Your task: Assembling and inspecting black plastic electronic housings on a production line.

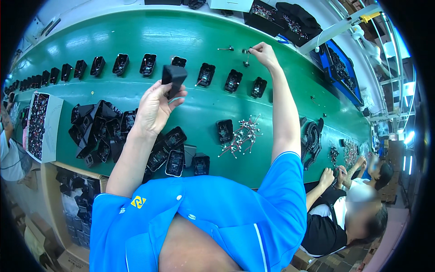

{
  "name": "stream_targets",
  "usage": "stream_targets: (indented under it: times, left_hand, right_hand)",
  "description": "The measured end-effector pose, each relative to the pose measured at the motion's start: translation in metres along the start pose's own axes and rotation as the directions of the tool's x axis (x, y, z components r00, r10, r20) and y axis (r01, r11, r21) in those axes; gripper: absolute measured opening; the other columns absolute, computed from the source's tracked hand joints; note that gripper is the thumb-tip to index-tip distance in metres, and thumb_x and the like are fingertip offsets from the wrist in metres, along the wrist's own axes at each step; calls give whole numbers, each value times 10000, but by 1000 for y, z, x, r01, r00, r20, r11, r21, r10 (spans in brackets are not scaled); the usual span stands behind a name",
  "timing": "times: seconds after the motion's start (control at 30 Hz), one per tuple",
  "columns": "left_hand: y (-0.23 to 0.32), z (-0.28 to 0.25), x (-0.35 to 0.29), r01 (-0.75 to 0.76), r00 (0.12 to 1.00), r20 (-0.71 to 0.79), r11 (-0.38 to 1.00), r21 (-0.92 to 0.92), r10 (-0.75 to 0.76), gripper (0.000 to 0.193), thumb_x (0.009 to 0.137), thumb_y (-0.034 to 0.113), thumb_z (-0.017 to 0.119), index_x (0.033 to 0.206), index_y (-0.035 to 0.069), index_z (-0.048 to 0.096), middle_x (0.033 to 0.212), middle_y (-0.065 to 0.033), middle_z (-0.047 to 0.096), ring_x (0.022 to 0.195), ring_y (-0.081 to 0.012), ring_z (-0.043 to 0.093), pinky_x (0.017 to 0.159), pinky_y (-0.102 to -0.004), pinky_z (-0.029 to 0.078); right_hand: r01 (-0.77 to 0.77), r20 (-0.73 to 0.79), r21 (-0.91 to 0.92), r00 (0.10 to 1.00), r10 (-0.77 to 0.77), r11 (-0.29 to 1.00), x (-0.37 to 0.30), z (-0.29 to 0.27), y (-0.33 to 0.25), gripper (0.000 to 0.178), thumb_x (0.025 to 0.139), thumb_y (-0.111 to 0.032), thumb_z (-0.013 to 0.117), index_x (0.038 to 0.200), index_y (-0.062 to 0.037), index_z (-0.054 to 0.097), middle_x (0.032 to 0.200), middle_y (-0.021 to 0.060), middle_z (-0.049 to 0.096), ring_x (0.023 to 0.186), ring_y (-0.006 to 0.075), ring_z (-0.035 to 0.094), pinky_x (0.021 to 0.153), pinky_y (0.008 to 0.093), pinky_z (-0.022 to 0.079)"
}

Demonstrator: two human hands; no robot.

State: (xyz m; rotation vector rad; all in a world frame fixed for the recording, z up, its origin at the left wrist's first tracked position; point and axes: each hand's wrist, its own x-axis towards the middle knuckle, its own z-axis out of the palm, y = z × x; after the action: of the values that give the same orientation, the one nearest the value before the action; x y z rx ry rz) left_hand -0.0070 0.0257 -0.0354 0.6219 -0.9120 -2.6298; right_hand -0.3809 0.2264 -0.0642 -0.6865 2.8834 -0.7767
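My left hand (156, 104) grips a black plastic housing (176, 75), lifted over the middle of the green table. Its fingers wrap around the lower side, and the inside of the housing is turned from view. Farther off to the right, my right arm is stretched out. The fingertips of my right hand (264, 55) are pinched on a small black part (247, 51), too small to make out fully. Close by on the table lies another small part with a wire (225, 48). Nearer to me, a row of open black housings (233, 80) runs across the table.
A heap of black housings (102, 129) and a pile of wired connectors (242, 136) cover the near side. A white box of small parts (52, 129) stands left, a blue tray (340, 72) right. Co-workers sit at the right (335, 217) and far left.
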Motion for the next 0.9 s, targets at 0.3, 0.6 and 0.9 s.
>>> stream_targets:
  times: [0.3,0.6,0.9]
  left_hand:
    - [0,-17,-1,-29,999,42,999,-17,30,309,982,85,537,1279,14,587,1050,-151,678,848,-157,608,682,-244,476]
    - [-2,-16,4,-24,998,63,999,-39,27,340,985,76,529,1317,19,571,1071,-146,662,868,-164,607,721,-260,495]
    - [-4,9,4,-81,990,107,993,-84,90,333,1034,175,520,1315,1,558,1220,-194,624,1161,-283,623,943,-377,554]
  right_hand:
    - [40,-124,685,990,62,727,4,14,-18,335,931,-220,730,1130,31,630,992,134,703,966,217,724,824,294,562]
    - [121,-140,806,990,-13,579,-1,-4,-34,401,954,-222,715,1227,34,569,1133,162,658,977,246,727,856,330,581]
    - [163,-127,969,973,-192,188,-67,-7,-98,409,958,-248,710,1247,5,570,1135,179,678,1023,271,705,874,349,587]
